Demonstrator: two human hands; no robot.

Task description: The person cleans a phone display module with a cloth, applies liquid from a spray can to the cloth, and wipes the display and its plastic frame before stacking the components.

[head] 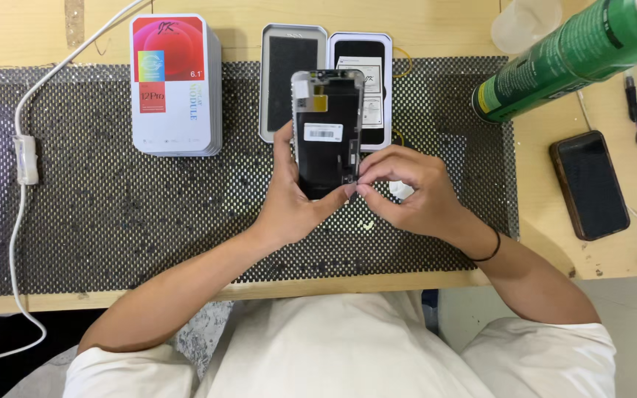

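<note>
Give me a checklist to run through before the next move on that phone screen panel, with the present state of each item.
1. Left hand grips the screen panel from below: ok.
2. Right hand fingertips pinch at the panel's lower right edge: ok.
3. Panel held above the perforated mat, not over bare table: ok.
4. What the fingertips pinch, film or cable: cannot tell.
5. Green spray can lies apart from the hands: ok.
6. Open tray and second panel lie behind, clear of the hands: ok.
</note>
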